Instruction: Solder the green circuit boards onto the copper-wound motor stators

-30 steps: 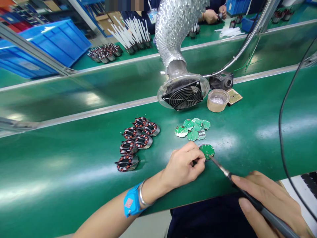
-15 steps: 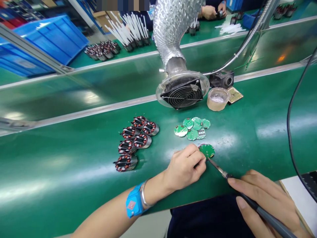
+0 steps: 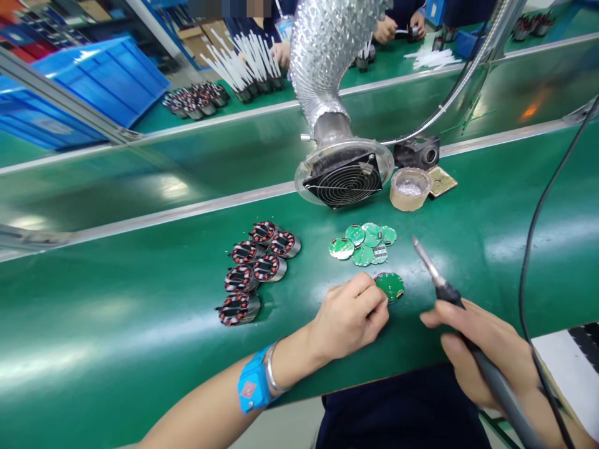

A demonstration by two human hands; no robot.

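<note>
My left hand [image 3: 349, 318] rests on the green bench, its fingers curled and pinched at the left edge of a round green circuit board [image 3: 390, 285]. Whether the fingers hold something thin I cannot make out. My right hand [image 3: 486, 349] grips a soldering iron [image 3: 449, 293] like a pen. Its tip points up and left and hangs in the air to the right of the board, clear of it. A blue wrist strap [image 3: 251, 381] and a metal bangle sit on my left wrist.
A pile of round green boards [image 3: 362, 243] lies behind the held one. Several wound motor stators [image 3: 255, 268] stand to the left. A fume extractor fan [image 3: 344, 178] on a foil duct, a tin of solder dross [image 3: 410, 187] and a black cable [image 3: 538, 212] are nearby. Other people's hands work at the far bench.
The soldering iron's tip has lifted off the board and swung up and to the right. My left hand has stayed at the board's edge.
</note>
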